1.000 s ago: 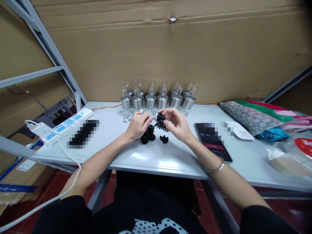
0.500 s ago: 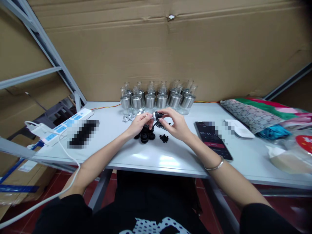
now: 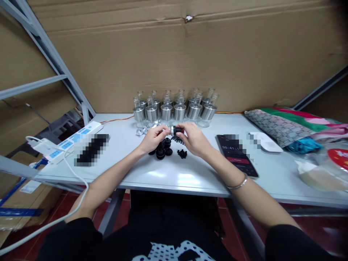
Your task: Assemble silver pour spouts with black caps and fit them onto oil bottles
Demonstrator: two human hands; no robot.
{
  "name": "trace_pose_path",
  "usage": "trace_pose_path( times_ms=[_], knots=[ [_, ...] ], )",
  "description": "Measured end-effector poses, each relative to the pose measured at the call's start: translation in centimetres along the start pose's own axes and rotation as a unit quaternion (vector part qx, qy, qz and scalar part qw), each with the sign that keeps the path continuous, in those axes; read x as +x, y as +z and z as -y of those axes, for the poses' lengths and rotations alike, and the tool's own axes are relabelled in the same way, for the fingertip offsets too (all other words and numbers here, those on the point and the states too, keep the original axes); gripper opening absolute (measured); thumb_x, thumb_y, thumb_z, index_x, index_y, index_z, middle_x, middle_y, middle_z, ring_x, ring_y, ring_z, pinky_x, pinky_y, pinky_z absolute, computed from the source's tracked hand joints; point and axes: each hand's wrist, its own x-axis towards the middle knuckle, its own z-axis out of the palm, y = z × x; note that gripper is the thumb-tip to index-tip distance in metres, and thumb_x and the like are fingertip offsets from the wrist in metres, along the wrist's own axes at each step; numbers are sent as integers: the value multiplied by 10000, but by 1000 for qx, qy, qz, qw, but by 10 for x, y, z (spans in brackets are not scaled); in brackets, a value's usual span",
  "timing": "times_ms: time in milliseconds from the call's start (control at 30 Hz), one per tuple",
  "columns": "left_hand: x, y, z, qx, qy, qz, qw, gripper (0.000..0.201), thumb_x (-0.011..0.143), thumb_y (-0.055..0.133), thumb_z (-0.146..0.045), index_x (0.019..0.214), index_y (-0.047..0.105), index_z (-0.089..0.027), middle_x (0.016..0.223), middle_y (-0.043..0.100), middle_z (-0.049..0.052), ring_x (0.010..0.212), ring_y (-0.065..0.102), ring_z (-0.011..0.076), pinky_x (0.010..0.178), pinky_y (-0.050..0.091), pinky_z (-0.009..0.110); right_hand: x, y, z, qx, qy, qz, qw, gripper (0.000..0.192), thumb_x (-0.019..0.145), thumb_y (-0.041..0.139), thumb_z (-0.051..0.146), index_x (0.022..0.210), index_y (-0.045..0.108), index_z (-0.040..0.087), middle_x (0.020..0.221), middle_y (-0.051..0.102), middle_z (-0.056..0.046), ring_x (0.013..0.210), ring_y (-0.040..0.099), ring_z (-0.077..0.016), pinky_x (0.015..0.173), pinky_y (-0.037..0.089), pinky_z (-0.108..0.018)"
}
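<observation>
Between my two hands is a bottle stopper [image 3: 172,131] with a silver collar and a black ribbed body, lying about sideways just above the table. My right hand [image 3: 196,138] grips its black end between thumb and fingers. At the silver end, my left hand [image 3: 153,138] is closed in a pinch; its fingertips partly cover that end. Below the hands lies a heap of round black caps [image 3: 161,153]. Right of the heap are several tiny black pieces [image 3: 182,154], with a row of black strips [image 3: 178,140] behind. Silver rings [image 3: 140,131] lie beyond my left hand.
Glass bottles with metal sleeves [image 3: 166,111] stand in two rows before the cardboard wall [image 3: 122,58]. A phone [image 3: 240,165] and a white object [image 3: 268,142] lie right, near colourful bags [image 3: 285,125]. A power strip [image 3: 69,143] with a white cable sits left.
My right hand has closed a little further round the black end of the stopper, and my left hand has shifted slightly. The rest of the table looks the same.
</observation>
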Motion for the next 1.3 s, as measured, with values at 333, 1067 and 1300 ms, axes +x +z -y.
trace_pose_path(
  times_ms=[333,1067,1300],
  knots=[
    [-2,-3,3,141,50,-40,988,258,881,474,-429,932,554,-190,641,513,-39,560,470,94,572,365,218,2,-2,5,-14,20,-40,999,223,917,441,413,834,514,219,684,585,-23,644,544,-176,667,421,-327],
    [-9,3,9,156,105,-3,982,367,858,480,-331,1180,408,-171,858,621,34,670,611,129,618,464,235,-1,2,16,92,-38,-72,992,166,836,511,138,980,570,196,752,620,-19,676,597,-139,651,499,-278],
    [-10,1,5,147,111,15,983,392,827,467,-286,1200,417,-177,790,614,4,616,582,119,617,459,239,0,4,15,158,20,-75,984,259,775,566,136,1029,556,188,982,574,-76,818,594,-158,707,547,-312]
  ],
)
